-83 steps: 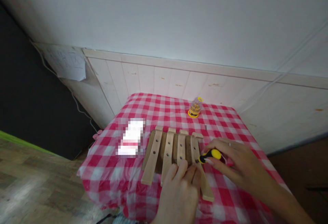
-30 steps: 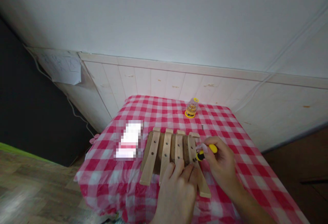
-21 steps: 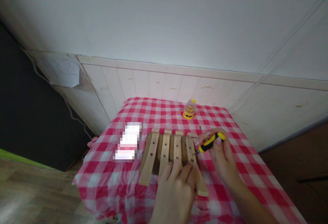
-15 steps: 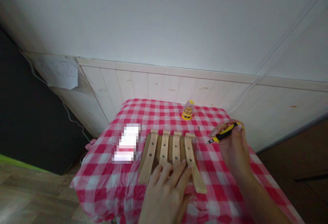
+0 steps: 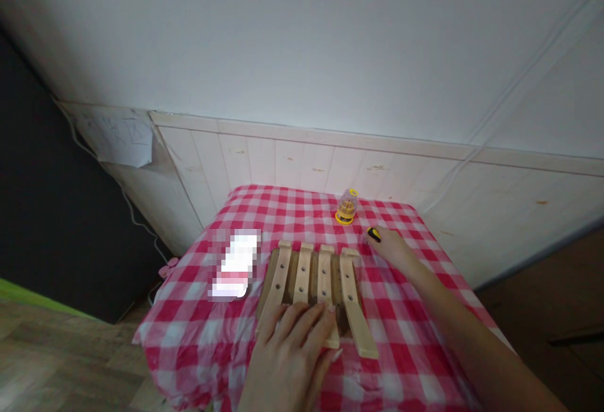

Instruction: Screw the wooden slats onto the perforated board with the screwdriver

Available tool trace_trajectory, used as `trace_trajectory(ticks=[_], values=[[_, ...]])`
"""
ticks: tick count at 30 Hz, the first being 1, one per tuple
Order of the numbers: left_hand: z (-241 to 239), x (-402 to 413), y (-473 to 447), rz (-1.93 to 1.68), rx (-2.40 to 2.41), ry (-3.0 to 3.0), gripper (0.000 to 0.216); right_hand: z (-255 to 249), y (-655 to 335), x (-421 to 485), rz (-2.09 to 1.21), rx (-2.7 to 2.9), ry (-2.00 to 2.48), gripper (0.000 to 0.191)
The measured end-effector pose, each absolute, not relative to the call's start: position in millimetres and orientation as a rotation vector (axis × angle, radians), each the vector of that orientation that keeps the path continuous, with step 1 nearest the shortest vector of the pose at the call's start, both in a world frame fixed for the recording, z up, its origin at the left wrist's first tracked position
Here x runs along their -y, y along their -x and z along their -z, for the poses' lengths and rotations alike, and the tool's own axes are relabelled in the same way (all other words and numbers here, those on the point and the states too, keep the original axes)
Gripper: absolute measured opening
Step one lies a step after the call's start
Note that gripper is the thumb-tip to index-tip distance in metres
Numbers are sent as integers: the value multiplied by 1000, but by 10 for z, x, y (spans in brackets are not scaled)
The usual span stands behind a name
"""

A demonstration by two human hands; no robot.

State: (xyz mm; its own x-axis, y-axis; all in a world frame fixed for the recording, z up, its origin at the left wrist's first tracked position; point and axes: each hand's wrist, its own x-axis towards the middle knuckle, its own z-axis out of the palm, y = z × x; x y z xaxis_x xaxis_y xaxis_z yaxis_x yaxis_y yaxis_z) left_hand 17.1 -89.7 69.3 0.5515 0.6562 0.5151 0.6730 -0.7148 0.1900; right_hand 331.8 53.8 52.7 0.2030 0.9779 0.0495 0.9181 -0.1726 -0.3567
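Several pale wooden slats (image 5: 325,280), each with dark screw heads or holes, lie side by side over a brown board (image 5: 293,273). The right-hand slat (image 5: 361,333) angles outward toward the near edge. Across the near part of the slats rests my left hand (image 5: 292,352), fingers spread and holding nothing. Beyond the far right corner of the slats, my right hand (image 5: 392,248) is closed around a screwdriver (image 5: 374,234). Only part of its black and yellow handle shows; the tip is hidden.
A clear bit case (image 5: 347,206) with a yellow base stands at the back of the table. A blurred-out bright phone-like object (image 5: 236,265) lies left of the slats. Red-and-white checked cloth (image 5: 283,211) covers the table, which meets a panelled wall (image 5: 302,163).
My right hand has swung left and away from me with the screwdriver, turning so its tip no longer shows. My left hand has slid slightly left, off the right-hand slat.
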Motion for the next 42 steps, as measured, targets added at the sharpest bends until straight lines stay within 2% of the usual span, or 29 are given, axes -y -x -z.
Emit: trace_trajectory(ticks=[5, 10, 17, 23, 25, 30, 32, 42], values=[[-698, 891, -182, 890, 1180, 2716, 25, -463, -3233, -619, -230, 1845, 2320, 26], [-717, 897, -189, 939, 1144, 2673, 29, -485, -3246, -630, -266, 1869, 2336, 22], [-751, 902, -302, 902, 1085, 2751, 40, -664, -3256, -447, -311, 1844, 2045, 31], [-804, 835, -552, 844, 1240, 2829, 59, -874, -3091, 25, -421, 1818, 1725, 37], [-812, 800, -638, 723, 1286, 2900, 63, -924, -3017, 180, -484, 1733, 1570, 35], [-810, 742, -789, 487, 1346, 3030, 97, -922, -2849, 390, -543, 1726, 1482, 25], [-826, 728, -816, 471, 1387, 3033, 103, -868, -2799, 402, -516, 1749, 1477, 22], [-951, 650, -833, 430, 1369, 3091, 100, -764, -2724, 384, -399, 1946, 1450, 18]])
